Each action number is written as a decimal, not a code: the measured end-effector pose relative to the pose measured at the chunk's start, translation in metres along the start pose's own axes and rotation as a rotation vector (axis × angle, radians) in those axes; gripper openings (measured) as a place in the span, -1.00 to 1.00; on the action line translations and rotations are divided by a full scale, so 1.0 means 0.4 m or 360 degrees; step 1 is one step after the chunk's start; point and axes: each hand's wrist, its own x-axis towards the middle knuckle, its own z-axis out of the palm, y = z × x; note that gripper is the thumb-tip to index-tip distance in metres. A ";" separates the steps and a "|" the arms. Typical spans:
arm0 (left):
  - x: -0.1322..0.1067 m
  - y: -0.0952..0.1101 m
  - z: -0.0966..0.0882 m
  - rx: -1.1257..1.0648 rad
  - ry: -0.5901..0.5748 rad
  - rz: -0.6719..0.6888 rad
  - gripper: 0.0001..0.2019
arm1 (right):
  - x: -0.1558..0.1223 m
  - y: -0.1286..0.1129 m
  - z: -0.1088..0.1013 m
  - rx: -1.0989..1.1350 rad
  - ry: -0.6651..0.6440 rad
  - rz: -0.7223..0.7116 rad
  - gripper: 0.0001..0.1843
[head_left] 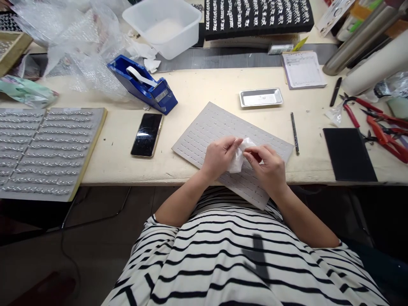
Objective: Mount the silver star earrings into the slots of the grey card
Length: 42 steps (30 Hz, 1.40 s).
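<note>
My left hand (220, 156) and my right hand (268, 166) meet over a grey slotted display board (199, 134), pinching a small crumpled white plastic bag (236, 163) between them. The fingers of both hands are closed on the bag; what it contains, if anything, I cannot make out. Turned at an angle, the board lies partly on the table and juts over the front edge toward my striped shirt. Rows of short slits run across its surface. Behind the board sits a shallow metal tray (261, 97) with a few tiny bits in it.
A phone (147, 135) and a blue tape dispenser (143, 85) are to the left, beyond them boards with silvery chains (60, 148). On the right lie a pen-like stick (295, 134), a black pad (349, 154), red-handled pliers (387, 138) and a notepad (304, 70). A plastic tub (165, 27) stands behind.
</note>
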 end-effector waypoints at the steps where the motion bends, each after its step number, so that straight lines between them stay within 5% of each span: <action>1: -0.001 -0.001 0.002 -0.0045 -0.0026 -0.0030 -0.46 | 0.002 0.000 0.004 -0.0021 -0.0041 0.0046 -0.82; 10: -0.020 0.000 -0.013 -0.0162 -0.0242 -0.0128 -0.59 | 0.032 0.018 0.008 0.0363 -0.0270 0.0489 -0.74; 13: -0.032 0.005 -0.010 -0.0101 -0.0282 -0.0081 -0.46 | 0.037 0.018 -0.003 0.0547 -0.0355 0.0612 -0.73; 18: -0.035 0.006 0.002 0.0030 -0.0285 -0.0074 -0.71 | 0.043 0.027 -0.022 0.0512 -0.0557 0.0629 -0.71; 30: 0.009 -0.031 -0.050 -0.0462 -0.0627 -0.0392 -0.69 | 0.095 0.069 -0.047 0.0418 -0.0776 0.0766 -0.62; 42: 0.002 -0.049 -0.089 -0.0508 -0.0539 -0.0400 -0.69 | 0.106 0.072 -0.045 0.0474 -0.0657 0.0764 -0.65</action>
